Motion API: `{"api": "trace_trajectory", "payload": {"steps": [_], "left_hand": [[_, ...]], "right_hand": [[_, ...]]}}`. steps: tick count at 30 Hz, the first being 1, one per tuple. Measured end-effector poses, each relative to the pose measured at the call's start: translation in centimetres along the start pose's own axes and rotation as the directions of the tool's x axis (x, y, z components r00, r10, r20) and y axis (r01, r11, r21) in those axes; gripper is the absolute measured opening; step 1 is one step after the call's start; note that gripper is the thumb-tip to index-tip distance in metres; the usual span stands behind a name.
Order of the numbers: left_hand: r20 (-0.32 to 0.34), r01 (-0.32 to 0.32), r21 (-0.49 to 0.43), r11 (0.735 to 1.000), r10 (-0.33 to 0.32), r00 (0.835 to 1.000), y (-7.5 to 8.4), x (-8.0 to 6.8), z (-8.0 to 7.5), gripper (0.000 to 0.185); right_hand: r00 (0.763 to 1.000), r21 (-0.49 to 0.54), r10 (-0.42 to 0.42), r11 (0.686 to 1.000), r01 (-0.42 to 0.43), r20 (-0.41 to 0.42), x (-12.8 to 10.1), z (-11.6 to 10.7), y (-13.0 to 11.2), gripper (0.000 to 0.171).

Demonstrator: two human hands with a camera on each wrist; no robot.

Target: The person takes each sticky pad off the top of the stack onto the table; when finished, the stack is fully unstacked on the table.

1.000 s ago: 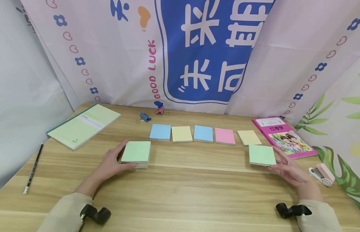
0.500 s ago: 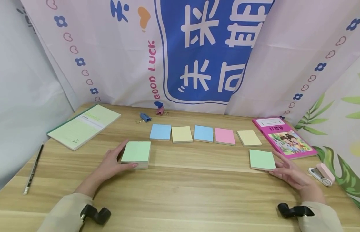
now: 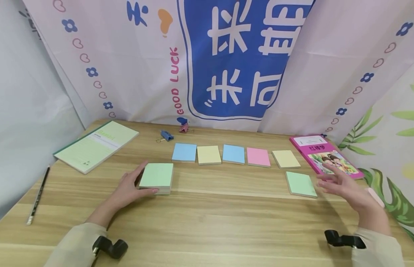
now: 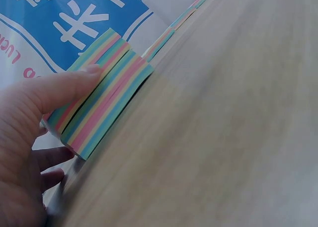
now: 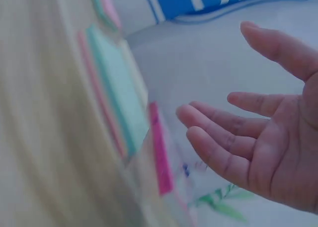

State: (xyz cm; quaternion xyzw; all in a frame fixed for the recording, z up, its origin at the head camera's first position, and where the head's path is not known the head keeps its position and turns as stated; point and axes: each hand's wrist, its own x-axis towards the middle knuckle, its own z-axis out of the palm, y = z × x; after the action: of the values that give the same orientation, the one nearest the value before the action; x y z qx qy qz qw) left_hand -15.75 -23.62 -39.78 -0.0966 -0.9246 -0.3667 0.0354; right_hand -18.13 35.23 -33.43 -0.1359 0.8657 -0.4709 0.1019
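Green-topped stack (image 3: 156, 175) sits pinched in left hand (image 3: 128, 189), well left of right hand (image 3: 348, 190); latter spread, holding nothing, lone green pad (image 3: 301, 184) just left of fingertips.

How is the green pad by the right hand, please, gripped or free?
Free: the green pad lies on the table; the right wrist view shows the right hand apart from it.
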Motion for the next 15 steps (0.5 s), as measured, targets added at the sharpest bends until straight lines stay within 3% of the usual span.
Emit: {"api": "trace_trajectory", "payload": {"steps": [4, 11, 15], "left_hand": [[-0.001, -0.005, 0.004, 1.0, 0.005, 1.0, 0.0, 0.0, 0.0, 0.094], [0.007, -0.003, -0.005, 1.0, 0.003, 1.0, -0.1, 0.0, 0.0, 0.094], [0.005, -0.003, -0.003, 1.0, 0.003, 1.0, -0.1, 0.0, 0.1, 0.093]], "right_hand": [[0.993, 0.001, -0.113, 0.994, 0.113, 0.037, 1.7, 1.2, -2.9, 0.063], [0.942, 0.285, -0.285, 0.931, 0.228, 0.176, 6.8, 6.7, -7.9, 0.062], [0.901, 0.37, -0.355, 0.894, 0.251, 0.247, 9.6, 11.1, -10.8, 0.066]]}}
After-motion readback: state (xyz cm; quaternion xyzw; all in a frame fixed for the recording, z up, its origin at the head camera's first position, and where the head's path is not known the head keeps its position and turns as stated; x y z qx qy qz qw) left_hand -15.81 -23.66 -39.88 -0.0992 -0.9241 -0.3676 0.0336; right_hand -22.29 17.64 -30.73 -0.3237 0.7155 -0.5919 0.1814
